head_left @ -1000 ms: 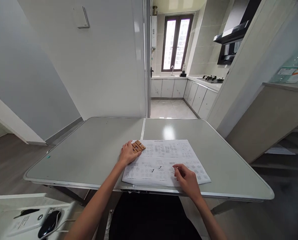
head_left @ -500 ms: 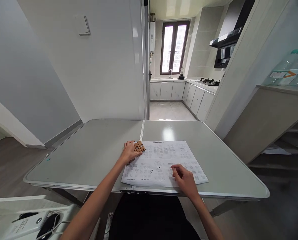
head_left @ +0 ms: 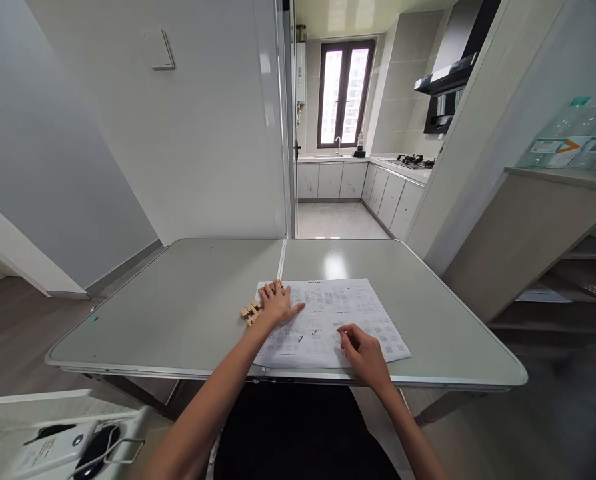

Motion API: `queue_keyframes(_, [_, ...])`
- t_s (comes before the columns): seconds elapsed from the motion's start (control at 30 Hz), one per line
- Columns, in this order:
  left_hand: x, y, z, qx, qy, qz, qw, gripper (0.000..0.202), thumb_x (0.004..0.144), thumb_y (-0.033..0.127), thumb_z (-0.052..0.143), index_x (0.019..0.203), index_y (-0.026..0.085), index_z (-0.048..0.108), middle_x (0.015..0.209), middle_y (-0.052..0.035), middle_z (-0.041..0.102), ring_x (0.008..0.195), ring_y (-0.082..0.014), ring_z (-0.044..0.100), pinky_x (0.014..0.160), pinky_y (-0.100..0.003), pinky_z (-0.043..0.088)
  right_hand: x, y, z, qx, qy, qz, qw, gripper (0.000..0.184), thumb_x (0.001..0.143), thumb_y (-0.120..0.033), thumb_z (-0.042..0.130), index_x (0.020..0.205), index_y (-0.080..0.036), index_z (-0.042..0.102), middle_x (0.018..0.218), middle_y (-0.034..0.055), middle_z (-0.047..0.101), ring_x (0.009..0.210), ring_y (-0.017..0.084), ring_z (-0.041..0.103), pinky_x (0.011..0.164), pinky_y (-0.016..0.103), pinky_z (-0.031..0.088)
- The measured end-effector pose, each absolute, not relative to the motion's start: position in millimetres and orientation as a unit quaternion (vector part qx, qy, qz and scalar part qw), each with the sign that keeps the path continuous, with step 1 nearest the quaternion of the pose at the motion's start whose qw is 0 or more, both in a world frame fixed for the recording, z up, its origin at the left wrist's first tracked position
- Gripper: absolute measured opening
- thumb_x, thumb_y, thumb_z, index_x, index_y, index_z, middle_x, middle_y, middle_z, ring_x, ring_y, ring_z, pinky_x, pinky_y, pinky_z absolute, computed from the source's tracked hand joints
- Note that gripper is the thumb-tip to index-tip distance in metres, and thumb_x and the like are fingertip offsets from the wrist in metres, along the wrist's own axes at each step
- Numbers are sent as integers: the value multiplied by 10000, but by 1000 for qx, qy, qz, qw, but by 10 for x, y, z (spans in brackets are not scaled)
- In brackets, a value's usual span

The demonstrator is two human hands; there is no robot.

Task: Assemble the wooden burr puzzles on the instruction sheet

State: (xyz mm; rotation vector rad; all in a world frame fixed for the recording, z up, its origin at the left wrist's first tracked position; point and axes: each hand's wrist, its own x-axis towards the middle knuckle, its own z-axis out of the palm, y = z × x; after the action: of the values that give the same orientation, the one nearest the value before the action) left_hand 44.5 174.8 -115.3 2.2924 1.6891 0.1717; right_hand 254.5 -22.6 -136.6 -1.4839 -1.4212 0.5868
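Our left hand spread wide over tan wooden blocks, count hidden, at the left of one white printed paper sheet, our right hand curled, hold unclear, at least two clear plastic bottles

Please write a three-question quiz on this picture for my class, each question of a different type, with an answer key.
1. Multiple choice: what lies beneath the right hand?
a) a towel
b) a printed sheet
c) a dinner plate

2. True or false: the left hand is clenched in a fist.

3. Fill the gap: the pale wooden blocks on the table lie nearer to the person's ____ hand.

Key:
1. b
2. False; its fingers are spread.
3. left
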Motion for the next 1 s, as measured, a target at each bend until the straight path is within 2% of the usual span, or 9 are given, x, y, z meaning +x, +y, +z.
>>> queue_keyframes(0.23, [406,1635,-1076,809,570,62,134,998,758,817,572,1526,199,418,1737,-201,128,1577,-514,-13,1224,-679,-29,2553,-204,-1370,-614,-587,224,477,398,982,-526,475,996,-200,703,670,15,678,590,197,611,623,303,469])
queue_keyframes(0.4, [412,1577,-1095,789,593,65,145,1072,758,834,559,1600,220,306,1749,-186,32,1556,-546,-115,1169,-772,-43,2551,-208,-1377,-613,-589,226,477,402,982,-529,470,998,-198,698,667,19,674,585,199,610,620,307,479])
queue_keyframes(0.53, [458,1588,-1114,791,587,57,163,1080,774,815,565,1615,204,273,1748,-191,-15,1550,-554,-124,1181,-765,20,2561,-208,-1393,-610,-591,230,476,394,988,-520,471,996,-198,697,675,22,684,592,202,629,628,310,484])
queue_keyframes(0.67, [474,1544,-1092,820,545,57,167,1021,826,804,519,1615,196,300,1753,-165,32,1578,-479,-127,1244,-676,14,2572,-209,-1406,-611,-595,223,472,370,987,-494,481,1006,-197,701,685,19,691,605,199,634,630,305,477])
queue_keyframes(0.77, [474,1433,-1059,846,502,54,170,970,847,805,500,1611,232,332,1753,-128,106,1599,-437,-63,1267,-634,12,2572,-206,-1406,-607,-603,217,470,373,987,-491,474,999,-197,703,669,13,683,588,196,626,623,304,473])
queue_keyframes(0.87, [475,1248,-1071,870,460,50,170,914,852,782,539,1593,272,379,1750,-101,144,1609,-411,-4,1279,-610,55,2569,-191,-1397,-605,-611,215,463,367,974,-485,482,985,-199,711,665,18,692,582,200,624,621,312,477])
queue_keyframes(1.0, [456,950,-1165,902,390,63,174,887,878,775,535,1592,270,391,1740,-122,185,1604,-432,1,1268,-638,108,2587,-146,-1372,-601,-622,239,441,325,958,-446,493,993,-205,709,731,31,731,630,212,664,646,326,503])
